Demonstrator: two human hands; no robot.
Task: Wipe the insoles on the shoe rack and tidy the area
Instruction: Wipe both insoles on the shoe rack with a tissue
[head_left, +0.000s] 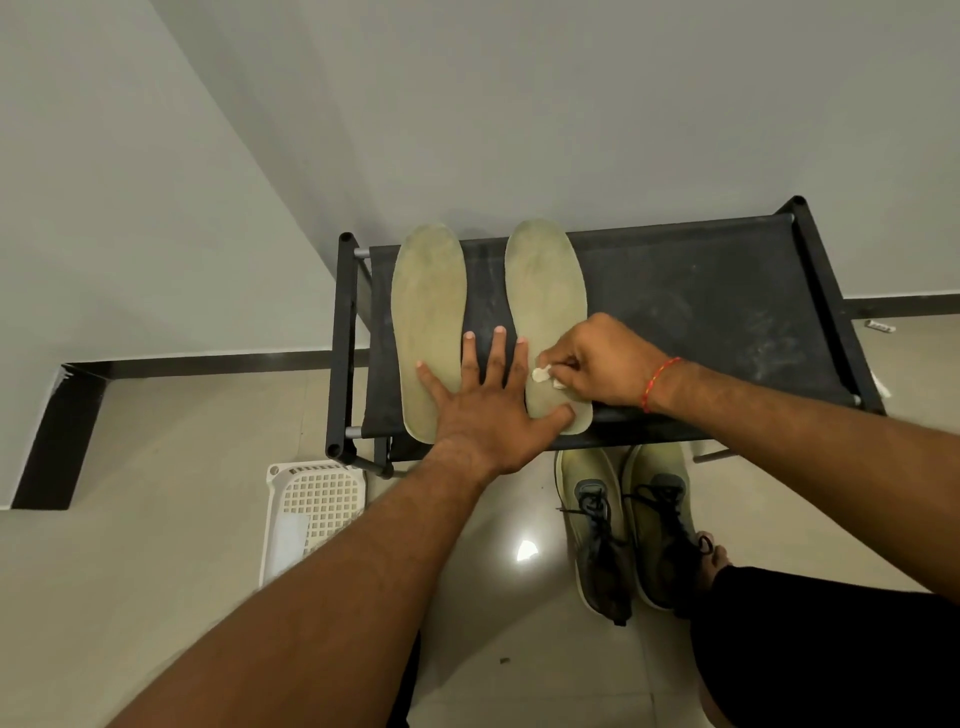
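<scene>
Two pale green insoles lie side by side on the black shoe rack (701, 312), toes toward the wall: the left insole (427, 312) and the right insole (545, 291). My left hand (483, 400) lies flat with fingers spread across the heels of both insoles and the gap between them. My right hand (597, 361) pinches a small white wad of tissue (543, 374) against the right insole's lower half. A red thread is tied round my right wrist.
A pair of green and grey laced shoes (628, 525) stands on the tiled floor in front of the rack. A white perforated basket (311, 514) sits at the rack's left front corner. The wall runs close behind the rack. A small white object (880, 326) lies on the floor at right.
</scene>
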